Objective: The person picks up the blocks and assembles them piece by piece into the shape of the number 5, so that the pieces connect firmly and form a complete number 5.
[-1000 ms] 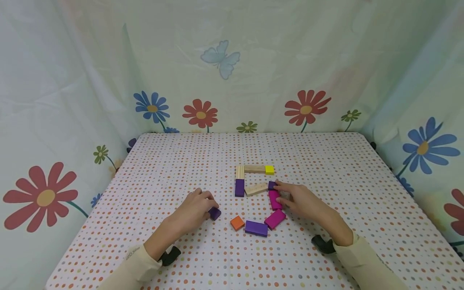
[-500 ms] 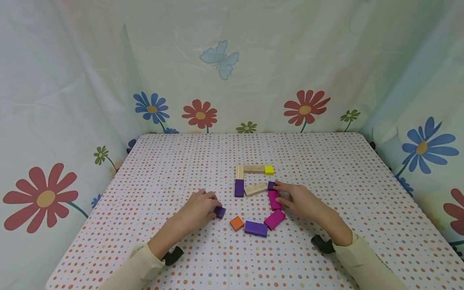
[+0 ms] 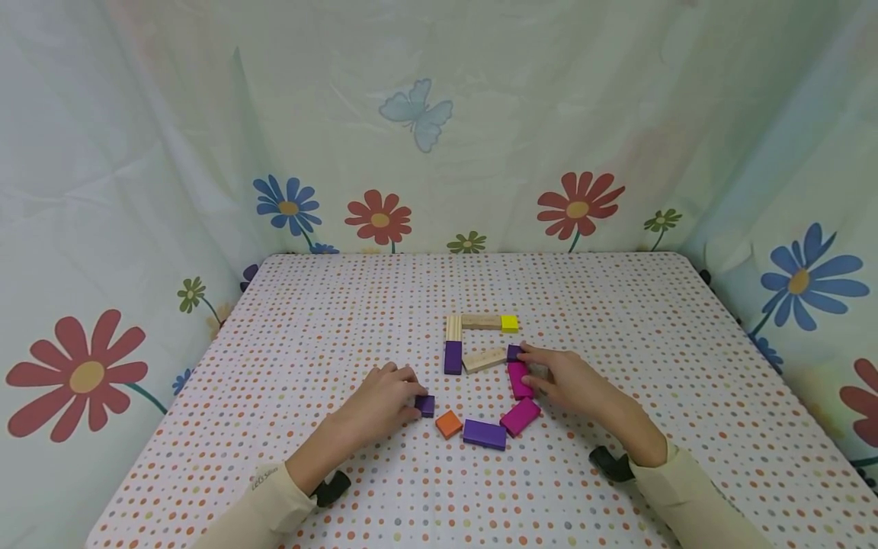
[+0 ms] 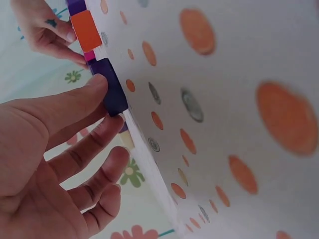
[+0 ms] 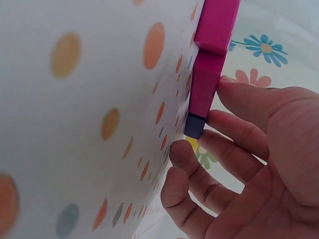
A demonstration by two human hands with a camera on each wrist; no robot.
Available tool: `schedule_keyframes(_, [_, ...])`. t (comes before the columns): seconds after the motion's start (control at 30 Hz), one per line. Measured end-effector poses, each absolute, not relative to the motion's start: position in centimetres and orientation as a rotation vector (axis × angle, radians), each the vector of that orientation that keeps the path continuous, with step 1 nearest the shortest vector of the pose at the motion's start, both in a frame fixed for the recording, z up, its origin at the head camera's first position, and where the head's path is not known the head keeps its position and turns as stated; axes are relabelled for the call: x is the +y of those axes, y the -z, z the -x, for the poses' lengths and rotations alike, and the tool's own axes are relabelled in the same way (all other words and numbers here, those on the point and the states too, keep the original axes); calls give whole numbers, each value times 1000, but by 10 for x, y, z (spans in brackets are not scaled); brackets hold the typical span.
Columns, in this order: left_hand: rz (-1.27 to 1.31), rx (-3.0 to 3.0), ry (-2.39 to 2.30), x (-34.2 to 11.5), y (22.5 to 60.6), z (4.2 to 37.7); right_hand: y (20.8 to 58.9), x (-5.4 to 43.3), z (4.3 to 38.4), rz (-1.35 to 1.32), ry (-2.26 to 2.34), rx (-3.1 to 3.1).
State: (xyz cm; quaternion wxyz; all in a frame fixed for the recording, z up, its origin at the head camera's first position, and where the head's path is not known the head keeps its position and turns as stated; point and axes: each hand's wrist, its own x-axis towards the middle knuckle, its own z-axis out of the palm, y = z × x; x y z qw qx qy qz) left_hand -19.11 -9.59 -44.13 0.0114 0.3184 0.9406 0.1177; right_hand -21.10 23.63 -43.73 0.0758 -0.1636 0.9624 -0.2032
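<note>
My left hand [image 3: 386,404] pinches a dark purple block [image 3: 427,406] between thumb and fingers, close to the tabletop. In the left wrist view, the thumb lies on the near face of that block [image 4: 110,89]. Just right of it sits an orange block [image 3: 449,424], with a slight gap between them. My right hand [image 3: 572,385] touches the curve's right side: its index finger is at a small purple block [image 3: 514,353], its thumb against a magenta block [image 3: 518,380]. In the right wrist view, the other fingers hang loosely bent.
A second magenta block [image 3: 520,416] and a long purple block [image 3: 484,435] continue the curve. Behind lie wooden blocks [image 3: 482,322], a yellow block [image 3: 510,324], a purple block [image 3: 453,357] and a slanted wooden block [image 3: 484,360]. A dotted cloth [image 3: 343,305] covers the table.
My left hand has moved right with the dark purple block, bringing it close to the orange block and turning it a little. My right hand has stayed in place.
</note>
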Motion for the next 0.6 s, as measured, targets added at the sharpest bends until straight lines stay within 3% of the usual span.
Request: schedule_keyframes(0.6, [-1002, 2902, -368, -95, 441, 191, 437, 237, 210, 517, 611, 2895])
